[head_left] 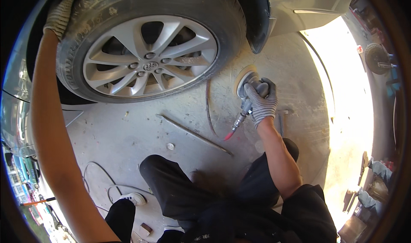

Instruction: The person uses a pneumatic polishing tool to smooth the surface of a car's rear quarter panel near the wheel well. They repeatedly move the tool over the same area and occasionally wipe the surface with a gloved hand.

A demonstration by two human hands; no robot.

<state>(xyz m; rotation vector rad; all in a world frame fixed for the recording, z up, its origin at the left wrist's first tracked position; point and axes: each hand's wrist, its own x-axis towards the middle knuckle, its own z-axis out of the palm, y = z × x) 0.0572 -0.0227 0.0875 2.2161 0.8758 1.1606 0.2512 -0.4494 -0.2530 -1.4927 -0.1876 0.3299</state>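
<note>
My right hand (262, 101), in a striped knit glove, grips a round pneumatic sander (248, 81) with its disc pressed flat against the dusty grey lower panel of a car (295, 67), just behind the wheel. A red-tipped air fitting (231, 131) sticks out below the hand. My left hand (60, 11), also gloved, rests on top of the dusty tyre (85, 37) at the upper left, fingers draped over the tread. The silver alloy wheel (150, 56) fills the space between my arms.
A black mudflap (259, 26) hangs by the tyre. A thin hose (195, 134) and loose wires (102, 178) cross the concrete floor. My knees in black trousers (180, 187) are low centre. Another round sanding tool (376, 59) lies far right. Bright sunlight falls at the right.
</note>
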